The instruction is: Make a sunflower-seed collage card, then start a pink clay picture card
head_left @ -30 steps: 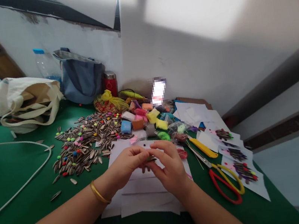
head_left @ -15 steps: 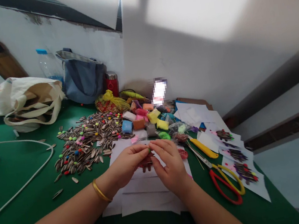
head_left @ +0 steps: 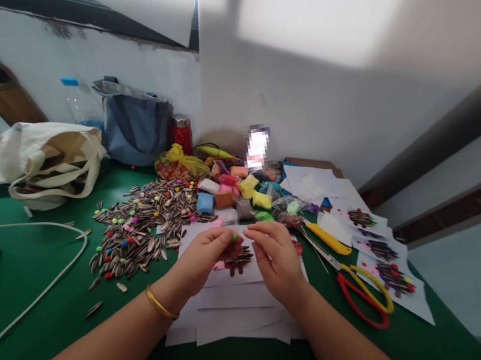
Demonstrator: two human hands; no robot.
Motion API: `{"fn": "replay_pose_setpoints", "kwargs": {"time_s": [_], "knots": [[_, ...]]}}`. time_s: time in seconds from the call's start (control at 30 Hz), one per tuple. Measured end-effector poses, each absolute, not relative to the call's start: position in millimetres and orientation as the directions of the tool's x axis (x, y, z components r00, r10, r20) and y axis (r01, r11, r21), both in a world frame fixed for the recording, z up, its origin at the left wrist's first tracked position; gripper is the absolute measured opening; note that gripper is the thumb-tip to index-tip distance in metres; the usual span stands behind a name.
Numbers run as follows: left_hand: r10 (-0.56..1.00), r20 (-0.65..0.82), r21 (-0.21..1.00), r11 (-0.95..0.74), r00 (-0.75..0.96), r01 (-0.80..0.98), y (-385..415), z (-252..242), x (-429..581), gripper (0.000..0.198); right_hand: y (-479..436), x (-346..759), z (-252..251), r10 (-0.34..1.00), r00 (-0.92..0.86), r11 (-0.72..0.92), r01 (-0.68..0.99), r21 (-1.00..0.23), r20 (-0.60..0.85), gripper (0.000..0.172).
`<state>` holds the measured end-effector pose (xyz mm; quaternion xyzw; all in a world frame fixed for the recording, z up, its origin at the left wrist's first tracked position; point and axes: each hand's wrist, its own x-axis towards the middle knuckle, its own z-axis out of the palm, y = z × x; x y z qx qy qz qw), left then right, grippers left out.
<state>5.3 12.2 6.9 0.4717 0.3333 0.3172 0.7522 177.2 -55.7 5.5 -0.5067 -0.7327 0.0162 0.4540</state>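
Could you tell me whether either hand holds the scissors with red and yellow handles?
No, the scissors with red and yellow handles lie on the green tabletop, apart from the right hand.

Green bench (head_left: 32, 280) carried a loose pile of sunflower seeds (head_left: 147, 225) dotted with coloured beads, clay blocks (head_left: 225, 197) just right of it. Red-and-yellow scissors (head_left: 364, 297) and yellow knife (head_left: 328, 239) lay near finished sheets (head_left: 382, 249). Cream tote (head_left: 41, 163), blue bag (head_left: 136, 129), red flask (head_left: 181, 133) stood along the wall. White cable (head_left: 35, 297) ran at left.
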Motion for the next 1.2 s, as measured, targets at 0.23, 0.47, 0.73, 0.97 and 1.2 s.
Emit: {"fn": "replay_pose_setpoints", "kwargs": {"time_s": [0.23,0.47,0.73,0.97,1.2], "knots": [[0.719,-0.14,0.919,0.349,0.681,-0.181,10,7,6,0.033,-55,175,5,0.756,-0.098,0.499,0.727,-0.473,0.647,0.029],[0.696,-0.139,0.896,0.391,0.705,-0.21,9,3,7,0.03,-54,175,6,0.759,-0.096,0.5,0.719,-0.482,0.644,0.028],[0.717,-0.099,0.979,0.194,0.69,-0.061,9,9,5,0.036,-55,174,7,0.765,-0.094,0.522,0.672,-0.526,0.638,0.014],[0.883,0.085,0.97,-0.179,0.462,0.165,32,6,-8,0.029,-46,188,-2,0.826,0.069,0.356,0.706,-0.612,0.559,0.011],[0.829,0.143,0.76,-0.442,0.541,0.477,46,-11,-16,0.012,-40,184,-20,0.902,-0.038,0.32,0.727,-0.607,0.43,0.014]]}}
